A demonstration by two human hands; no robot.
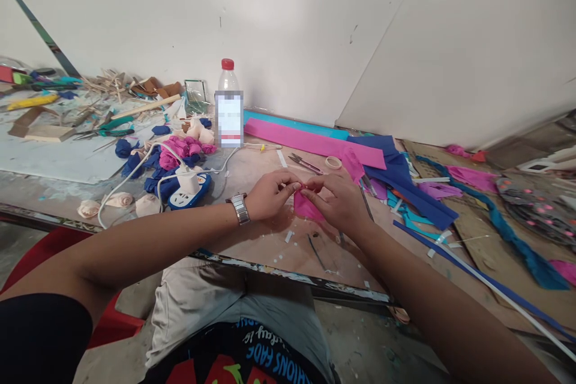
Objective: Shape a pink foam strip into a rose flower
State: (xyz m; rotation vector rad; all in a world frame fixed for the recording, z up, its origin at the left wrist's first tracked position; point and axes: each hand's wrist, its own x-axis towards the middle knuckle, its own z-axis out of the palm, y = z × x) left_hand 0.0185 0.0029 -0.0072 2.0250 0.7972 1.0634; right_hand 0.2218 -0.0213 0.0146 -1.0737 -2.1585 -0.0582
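Note:
A small piece of pink crepe paper (307, 209) hangs between my two hands, just above the table near its front edge. My left hand (273, 193), with a metal watch on the wrist, pinches its top left corner between thumb and fingers. On the other side my right hand (339, 201) grips the top edge of the same piece. Behind the hands lie a pair of thread snips (306, 164) and a roll of tape (333, 162). Folded strips of pink crepe paper (310, 143) and blue crepe paper (405, 177) stretch along the back and right.
At left, a blue power strip (191, 194) with a white plug and cable stands beside rolled paper flowers (180, 150) in pink, blue and cream. A red-capped bottle (228, 81) is near the wall. Pliers (114, 126) and wood scraps lie farther left. A white stick (504, 297) crosses the right side.

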